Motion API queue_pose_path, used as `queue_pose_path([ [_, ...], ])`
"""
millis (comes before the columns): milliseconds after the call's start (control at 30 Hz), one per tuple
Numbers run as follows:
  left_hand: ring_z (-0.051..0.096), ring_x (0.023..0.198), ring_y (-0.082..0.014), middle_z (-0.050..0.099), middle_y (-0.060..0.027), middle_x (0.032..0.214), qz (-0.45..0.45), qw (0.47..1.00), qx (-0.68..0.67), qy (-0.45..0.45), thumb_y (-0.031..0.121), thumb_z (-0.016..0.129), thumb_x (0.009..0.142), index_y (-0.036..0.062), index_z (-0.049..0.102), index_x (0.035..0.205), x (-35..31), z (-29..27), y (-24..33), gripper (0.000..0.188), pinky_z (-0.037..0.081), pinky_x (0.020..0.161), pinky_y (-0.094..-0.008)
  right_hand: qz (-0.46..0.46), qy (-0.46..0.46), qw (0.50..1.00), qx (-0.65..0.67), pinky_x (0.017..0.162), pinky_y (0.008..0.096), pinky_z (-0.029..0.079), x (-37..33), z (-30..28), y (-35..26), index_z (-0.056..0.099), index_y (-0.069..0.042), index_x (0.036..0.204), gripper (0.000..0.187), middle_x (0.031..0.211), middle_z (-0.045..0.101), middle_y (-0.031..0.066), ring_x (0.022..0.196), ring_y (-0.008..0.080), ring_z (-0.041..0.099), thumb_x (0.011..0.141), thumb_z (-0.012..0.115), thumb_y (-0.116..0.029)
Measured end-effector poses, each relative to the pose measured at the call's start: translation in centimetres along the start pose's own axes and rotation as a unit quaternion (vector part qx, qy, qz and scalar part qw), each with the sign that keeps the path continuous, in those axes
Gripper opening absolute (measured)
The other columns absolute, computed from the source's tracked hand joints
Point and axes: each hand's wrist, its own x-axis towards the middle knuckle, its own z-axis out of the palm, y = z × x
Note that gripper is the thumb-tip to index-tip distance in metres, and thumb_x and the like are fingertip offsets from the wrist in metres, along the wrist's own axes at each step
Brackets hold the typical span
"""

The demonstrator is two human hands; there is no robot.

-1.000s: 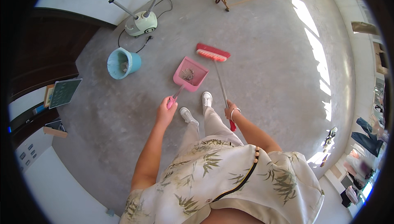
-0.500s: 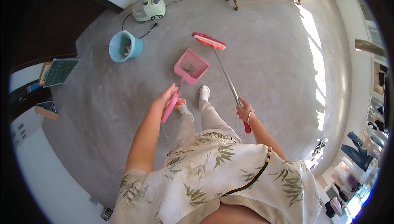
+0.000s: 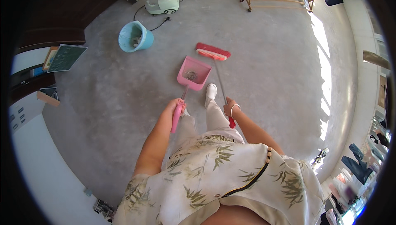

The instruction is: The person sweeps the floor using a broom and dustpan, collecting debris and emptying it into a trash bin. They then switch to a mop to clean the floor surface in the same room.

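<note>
Fingers wrapped around its handle, a left hand (image 3: 176,106) holds a pink dustpan (image 3: 201,72), seemingly near level so that the debris (image 3: 190,75) inside does not spill. The right hand (image 3: 230,107) curls its fingers around a red broom (image 3: 213,51) near its grip end, likely for reach, the bristled head just beyond the dustpan, right of a blue bucket (image 3: 145,39).

From the head, a fisheye looks down past shirt (image 3: 198,165) to floor (image 3: 272,85).
</note>
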Motion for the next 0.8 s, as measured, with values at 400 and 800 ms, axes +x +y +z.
queue_pose_path([
  [400, 0.048, 0.048, -0.0098, 0.049, -0.0036, 0.062, 0.061, 0.993, -0.042, -0.092, 0.015, 0.063, 0.071, 0.0089, 0.047, 0.075, -1.9, -7.7, -3.4, 0.018, 0.042, 0.038, -0.0207, -0.021, -0.072, 0.899, 0.432, 0.033, 0.0217, 0.033, -19.6, 8.0, 3.9, 0.030, -0.012, 0.131, 0.051, 0.059, 0.051, 0.0060, 0.039, 0.0100, 0.041, 0.083, 0.048, -0.009],
  [800, 0.047, 0.044, -0.0150, 0.048, -0.0038, 0.055, 0.201, 0.968, 0.086, -0.122, 0.013, 0.055, 0.071, 0.0072, 0.050, 0.062, -5.2, -15.2, -5.5, 0.012, 0.039, 0.037, -0.0265, -0.025, -0.221, 0.747, 0.626, 0.036, 0.0186, 0.029, -23.8, 20.0, 5.9, 0.031, -0.021, 0.128, 0.041, 0.066, 0.048, 0.0038, 0.043, 0.0075, 0.035, 0.089, 0.039, -0.014],
])
